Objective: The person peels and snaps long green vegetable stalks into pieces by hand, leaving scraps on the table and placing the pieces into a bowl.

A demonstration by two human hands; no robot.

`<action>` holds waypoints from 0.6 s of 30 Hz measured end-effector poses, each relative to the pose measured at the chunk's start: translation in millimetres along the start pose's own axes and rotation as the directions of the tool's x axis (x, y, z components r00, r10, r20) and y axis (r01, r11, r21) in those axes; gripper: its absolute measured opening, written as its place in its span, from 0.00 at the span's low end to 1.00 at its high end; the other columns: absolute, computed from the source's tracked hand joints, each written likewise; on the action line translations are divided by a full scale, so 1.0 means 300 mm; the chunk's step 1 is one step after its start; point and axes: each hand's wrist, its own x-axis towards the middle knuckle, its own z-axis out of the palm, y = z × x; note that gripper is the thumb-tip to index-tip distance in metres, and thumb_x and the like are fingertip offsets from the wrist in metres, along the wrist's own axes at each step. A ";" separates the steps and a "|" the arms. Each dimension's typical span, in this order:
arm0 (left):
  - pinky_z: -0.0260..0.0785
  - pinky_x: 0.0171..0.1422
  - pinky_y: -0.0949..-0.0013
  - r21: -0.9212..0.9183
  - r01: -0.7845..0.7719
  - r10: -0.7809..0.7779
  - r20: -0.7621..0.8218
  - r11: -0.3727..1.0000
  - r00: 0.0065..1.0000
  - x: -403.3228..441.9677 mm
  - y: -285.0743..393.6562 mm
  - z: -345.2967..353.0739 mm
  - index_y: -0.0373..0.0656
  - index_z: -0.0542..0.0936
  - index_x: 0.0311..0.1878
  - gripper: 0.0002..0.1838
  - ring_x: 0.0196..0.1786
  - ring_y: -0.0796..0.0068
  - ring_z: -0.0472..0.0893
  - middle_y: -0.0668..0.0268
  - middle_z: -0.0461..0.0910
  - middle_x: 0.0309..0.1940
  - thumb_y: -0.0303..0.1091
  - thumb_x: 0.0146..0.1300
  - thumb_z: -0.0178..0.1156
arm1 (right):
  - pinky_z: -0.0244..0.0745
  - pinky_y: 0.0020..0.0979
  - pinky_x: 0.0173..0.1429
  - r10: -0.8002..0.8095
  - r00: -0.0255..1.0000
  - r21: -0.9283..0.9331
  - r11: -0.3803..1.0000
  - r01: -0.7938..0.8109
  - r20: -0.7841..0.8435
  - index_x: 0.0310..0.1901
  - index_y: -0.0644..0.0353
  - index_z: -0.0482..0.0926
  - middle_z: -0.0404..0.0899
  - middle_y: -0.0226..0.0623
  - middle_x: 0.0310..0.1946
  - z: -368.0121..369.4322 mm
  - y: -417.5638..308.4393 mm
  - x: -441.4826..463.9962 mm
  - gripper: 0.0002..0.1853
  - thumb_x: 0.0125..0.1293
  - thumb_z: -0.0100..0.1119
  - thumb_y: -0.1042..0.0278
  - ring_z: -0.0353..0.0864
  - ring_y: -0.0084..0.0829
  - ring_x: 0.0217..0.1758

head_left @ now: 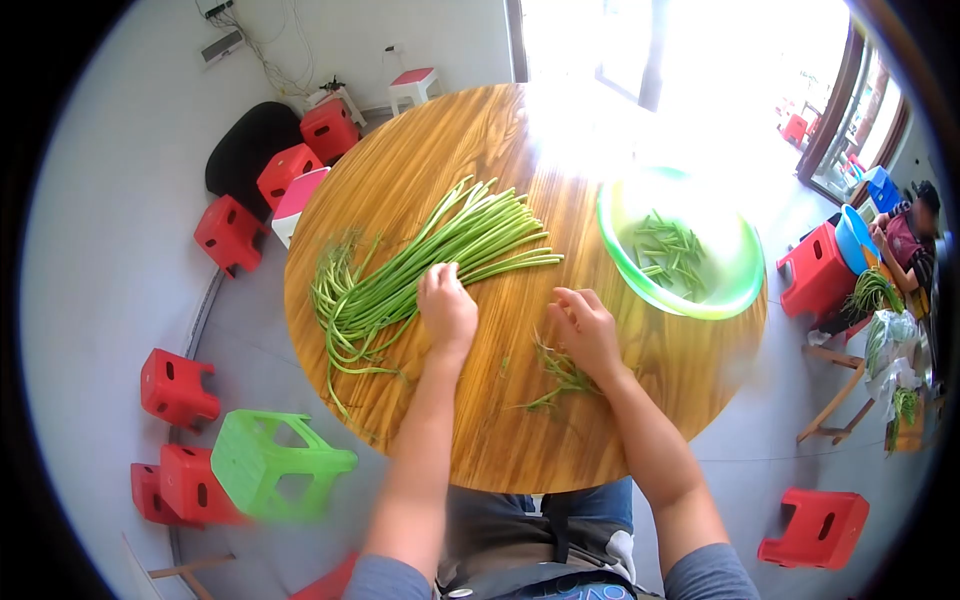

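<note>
A large bundle of long green garlic scapes [455, 240] lies on the round wooden table, its thin curly tips toward the left. My left hand [447, 308] is at the near edge of the bundle, fingers bent together over the stems; what lies under the fingertips is partly hidden. To its right, my right hand [587, 325] hovers with fingers loosely bent and a little apart, nothing visible in them. Just below that hand is a small heap of thin green trimmings [562, 378]. A green plastic basin [735, 300] at the right holds several short cut pieces [672, 250].
The round table [480, 430] has its near edge close to my body. Red stools [180, 387] and a green stool [265, 460] stand on the left; another red stool [818, 527] is at lower right. A person [905, 240] sits at far right beside a blue basin [855, 240].
</note>
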 end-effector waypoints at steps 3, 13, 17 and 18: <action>0.63 0.53 0.58 0.169 -0.074 0.060 0.083 0.983 0.995 0.036 -0.074 0.023 0.36 0.76 0.45 0.15 0.49 0.59 0.72 0.59 0.74 0.42 0.20 0.54 0.51 | 0.74 0.32 0.35 -0.026 1.000 -0.002 1.000 0.026 -0.002 0.43 0.61 0.77 0.76 0.39 0.33 0.003 0.005 0.001 0.12 0.60 0.58 0.66 0.78 0.36 0.30; 0.63 0.44 0.60 0.011 -0.052 0.053 -0.061 0.999 0.997 0.070 -0.046 -0.060 0.40 0.72 0.38 0.04 0.40 0.60 0.74 0.60 0.73 0.39 0.29 0.63 0.50 | 0.74 0.31 0.35 -0.023 1.000 0.060 0.998 0.024 -0.013 0.43 0.61 0.76 0.76 0.39 0.32 -0.006 0.010 0.004 0.11 0.61 0.58 0.67 0.78 0.35 0.31; 0.67 0.29 0.62 -0.158 -0.226 0.189 -0.217 0.961 0.958 0.070 0.076 -0.131 0.38 0.72 0.41 0.06 0.28 0.58 0.75 0.58 0.75 0.30 0.28 0.63 0.52 | 0.72 0.26 0.33 0.142 0.983 0.455 0.872 -0.181 0.119 0.49 0.62 0.74 0.76 0.32 0.31 0.001 0.008 0.010 0.15 0.64 0.56 0.64 0.75 0.25 0.29; 0.66 0.24 0.64 -0.187 -0.286 0.251 -0.187 0.940 0.950 0.060 0.102 -0.156 0.38 0.73 0.42 0.08 0.23 0.60 0.74 0.59 0.74 0.27 0.29 0.61 0.55 | 0.71 0.25 0.32 0.201 0.960 0.604 0.746 -0.280 0.197 0.50 0.62 0.74 0.76 0.29 0.30 0.000 0.002 0.013 0.16 0.64 0.55 0.63 0.74 0.22 0.29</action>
